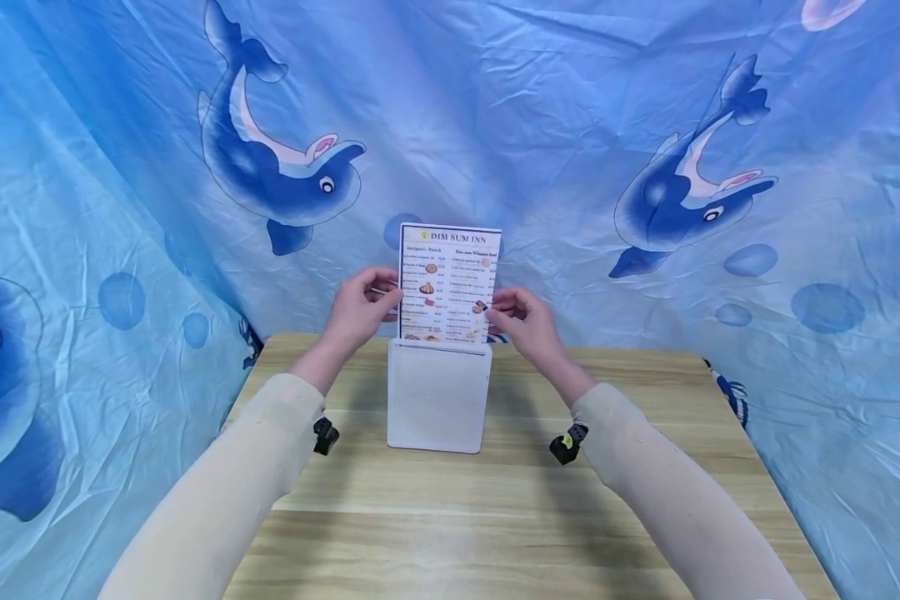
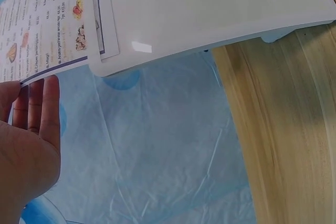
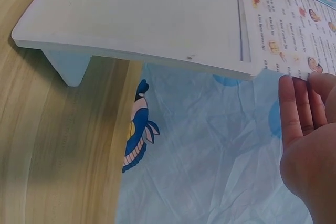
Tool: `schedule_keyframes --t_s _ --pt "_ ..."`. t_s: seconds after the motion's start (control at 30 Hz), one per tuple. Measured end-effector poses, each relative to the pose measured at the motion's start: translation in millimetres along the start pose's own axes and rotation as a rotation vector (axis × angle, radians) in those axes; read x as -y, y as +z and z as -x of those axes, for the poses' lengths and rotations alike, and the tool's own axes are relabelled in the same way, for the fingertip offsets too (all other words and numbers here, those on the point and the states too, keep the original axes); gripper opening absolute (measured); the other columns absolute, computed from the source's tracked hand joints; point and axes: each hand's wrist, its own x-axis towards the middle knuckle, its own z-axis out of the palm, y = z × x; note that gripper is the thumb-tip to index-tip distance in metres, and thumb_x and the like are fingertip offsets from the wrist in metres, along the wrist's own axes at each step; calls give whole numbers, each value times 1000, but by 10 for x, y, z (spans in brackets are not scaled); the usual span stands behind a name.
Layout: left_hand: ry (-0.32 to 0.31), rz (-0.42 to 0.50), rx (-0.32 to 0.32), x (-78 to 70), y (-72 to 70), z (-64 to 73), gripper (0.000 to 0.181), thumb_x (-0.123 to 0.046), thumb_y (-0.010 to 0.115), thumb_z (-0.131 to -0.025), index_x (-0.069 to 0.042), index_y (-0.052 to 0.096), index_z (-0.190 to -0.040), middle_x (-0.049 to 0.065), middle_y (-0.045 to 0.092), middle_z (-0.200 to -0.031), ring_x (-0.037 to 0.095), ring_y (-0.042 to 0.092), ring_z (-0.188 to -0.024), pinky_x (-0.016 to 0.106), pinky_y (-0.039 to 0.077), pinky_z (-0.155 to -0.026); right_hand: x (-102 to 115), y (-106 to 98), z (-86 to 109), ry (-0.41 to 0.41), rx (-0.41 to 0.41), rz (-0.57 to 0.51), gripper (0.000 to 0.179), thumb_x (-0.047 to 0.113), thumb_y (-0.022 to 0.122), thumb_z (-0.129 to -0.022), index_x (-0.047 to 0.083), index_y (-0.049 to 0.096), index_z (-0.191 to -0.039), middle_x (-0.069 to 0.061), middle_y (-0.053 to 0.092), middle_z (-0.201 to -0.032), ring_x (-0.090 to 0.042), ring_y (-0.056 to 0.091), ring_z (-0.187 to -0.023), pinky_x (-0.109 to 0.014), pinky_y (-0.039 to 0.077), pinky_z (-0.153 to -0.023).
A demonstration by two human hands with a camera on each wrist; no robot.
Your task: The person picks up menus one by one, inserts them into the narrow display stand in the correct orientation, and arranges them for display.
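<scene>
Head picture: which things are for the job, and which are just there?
For the job:
- menu card, held by its sides
- white stand, just below it
- left hand
- right hand

Just there:
- dolphin-print cloth, hanging behind
- wooden table, underneath
- black wrist gadgets, worn on both arms

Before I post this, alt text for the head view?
Left fingers and right fingers hold a DIM SUM INN menu by its side edges, its lower end at the top of a white stand on a wooden table. Blue dolphin-print cloth hangs behind.
</scene>
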Motion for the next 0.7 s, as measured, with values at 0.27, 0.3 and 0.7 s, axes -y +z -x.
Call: schedule_keyframes --t_s 0.27,0.3,0.7 --pt "0 1 6 57 22 35 26 -9 69 -105 -3 67 -131 16 64 -115 28 66 -97 37 68 -81 9 4 -5 -11 -28 -1 25 -2 74 -98 -6 66 -122 -14 68 -105 -18 67 -90 -46 67 -84" --pt "-5 4 5 66 26 38 27 -10 69 -105 -3 67 -131 16 64 -115 28 66 -98 36 68 -81 7 5 -3 -11 -27 2 24 -2 74 -98 -5 66 -121 -14 68 -104 -18 67 -89 -50 66 -85" --pt "-34 33 5 166 49 73 28 -8 70 -104 -1 67 -131 17 64 -114 28 65 -96 41 68 -83 -32 19 50 -52 -13 46 19 -4 74 -97 -6 68 -115 -15 69 -98 -20 69 -83 -43 68 -78"
